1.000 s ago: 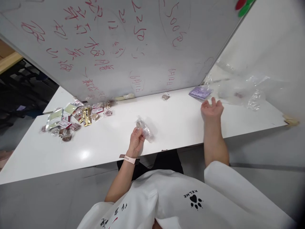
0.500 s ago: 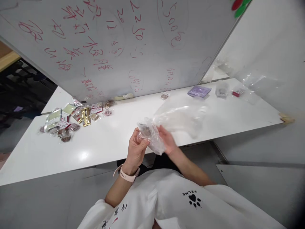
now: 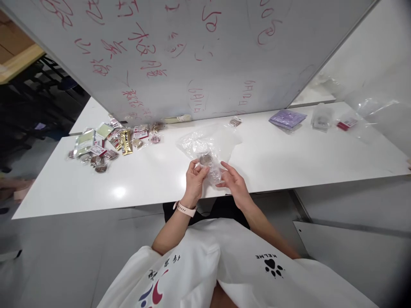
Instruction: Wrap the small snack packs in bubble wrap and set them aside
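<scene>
My left hand (image 3: 194, 183) is closed on a small clear plastic packet (image 3: 214, 174), thumb on top, near the table's front edge. Inside it shows a roundish grey-brown item (image 3: 206, 159) whose kind I cannot make out. My right hand (image 3: 236, 185) is just to the right, fingers apart, with fingertips at the packet's right edge; whether they touch it I cannot tell. A larger clear plastic bag (image 3: 199, 140) lies crumpled on the table just beyond both hands.
On the white table (image 3: 154, 179), several small packets surround a gold packet (image 3: 126, 142) at left. Along the back lie a small brown packet (image 3: 235, 122), a purple packet (image 3: 288, 119), a clear packet (image 3: 321, 117) and a red-and-white packet (image 3: 347, 124). A whiteboard (image 3: 180, 90) stands behind.
The view has shifted. The large clear bag has gone from the right of my hands to beyond them. My right hand's fingers have spread, while my left hand keeps the small packet.
</scene>
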`<move>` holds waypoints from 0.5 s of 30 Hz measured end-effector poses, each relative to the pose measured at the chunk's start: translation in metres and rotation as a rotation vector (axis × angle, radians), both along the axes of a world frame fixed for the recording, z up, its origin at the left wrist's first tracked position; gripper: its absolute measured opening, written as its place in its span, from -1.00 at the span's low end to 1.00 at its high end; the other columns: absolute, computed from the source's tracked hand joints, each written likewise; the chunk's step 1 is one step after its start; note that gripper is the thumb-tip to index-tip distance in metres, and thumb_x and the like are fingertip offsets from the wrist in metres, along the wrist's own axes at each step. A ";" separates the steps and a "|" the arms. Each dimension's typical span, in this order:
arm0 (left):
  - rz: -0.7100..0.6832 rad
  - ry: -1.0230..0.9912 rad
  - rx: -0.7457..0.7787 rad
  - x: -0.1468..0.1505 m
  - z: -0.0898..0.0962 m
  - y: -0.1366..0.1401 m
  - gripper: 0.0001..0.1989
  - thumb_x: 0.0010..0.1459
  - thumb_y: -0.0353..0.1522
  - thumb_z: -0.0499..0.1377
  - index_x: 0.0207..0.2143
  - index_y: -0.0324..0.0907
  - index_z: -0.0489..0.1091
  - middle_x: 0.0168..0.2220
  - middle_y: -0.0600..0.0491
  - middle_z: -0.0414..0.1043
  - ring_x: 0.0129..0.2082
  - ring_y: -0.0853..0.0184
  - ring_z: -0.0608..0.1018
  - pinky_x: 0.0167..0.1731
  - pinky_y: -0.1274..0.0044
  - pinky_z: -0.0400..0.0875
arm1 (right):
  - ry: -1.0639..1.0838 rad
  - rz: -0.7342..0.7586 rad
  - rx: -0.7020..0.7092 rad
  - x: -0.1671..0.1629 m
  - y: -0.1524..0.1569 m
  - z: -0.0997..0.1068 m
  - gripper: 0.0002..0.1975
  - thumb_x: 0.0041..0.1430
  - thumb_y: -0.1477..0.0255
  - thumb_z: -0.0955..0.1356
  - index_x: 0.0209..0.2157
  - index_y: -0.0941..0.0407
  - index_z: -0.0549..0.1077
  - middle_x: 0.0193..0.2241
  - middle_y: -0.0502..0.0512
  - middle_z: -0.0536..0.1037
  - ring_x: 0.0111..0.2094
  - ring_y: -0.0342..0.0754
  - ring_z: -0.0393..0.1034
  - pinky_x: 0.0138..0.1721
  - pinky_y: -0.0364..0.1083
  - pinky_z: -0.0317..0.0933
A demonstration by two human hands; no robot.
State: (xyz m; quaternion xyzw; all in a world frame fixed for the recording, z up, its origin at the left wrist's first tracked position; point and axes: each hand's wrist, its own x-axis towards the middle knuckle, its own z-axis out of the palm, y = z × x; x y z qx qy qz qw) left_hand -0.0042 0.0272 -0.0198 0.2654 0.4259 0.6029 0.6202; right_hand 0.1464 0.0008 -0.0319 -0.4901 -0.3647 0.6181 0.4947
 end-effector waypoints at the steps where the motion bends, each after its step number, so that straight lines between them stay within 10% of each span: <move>1: -0.005 0.017 0.023 0.005 0.001 -0.002 -0.53 -0.12 -0.30 0.46 -0.18 -0.06 0.35 -0.41 0.20 0.47 -0.43 0.47 0.51 -0.33 0.60 0.38 | -0.060 0.006 0.036 -0.002 -0.002 0.000 -0.36 0.08 0.07 0.45 0.16 -0.01 0.40 0.01 0.11 0.53 -0.12 0.00 0.48 -0.16 -0.01 0.47; 8: -0.118 0.369 0.203 0.028 0.008 -0.008 -0.71 0.12 -0.26 0.33 -0.11 -0.04 0.40 -0.13 0.03 0.49 -0.16 0.29 0.57 -0.10 0.42 0.46 | -0.180 -0.042 0.076 0.002 -0.014 -0.007 -0.62 0.15 0.05 0.40 -0.18 0.05 0.49 -0.32 0.05 0.57 -0.37 -0.04 0.49 -0.37 -0.06 0.43; 15: -0.382 1.422 0.527 0.013 -0.022 0.001 -0.53 0.29 -0.23 0.16 0.23 -0.07 0.30 0.36 -0.08 0.16 0.41 -0.04 0.07 0.35 0.02 -0.06 | -0.270 -0.690 0.125 0.084 0.007 -0.019 -0.56 0.10 0.00 0.40 -0.28 0.10 0.35 -0.53 -0.08 0.49 -0.55 -0.17 0.42 -0.40 -0.14 0.34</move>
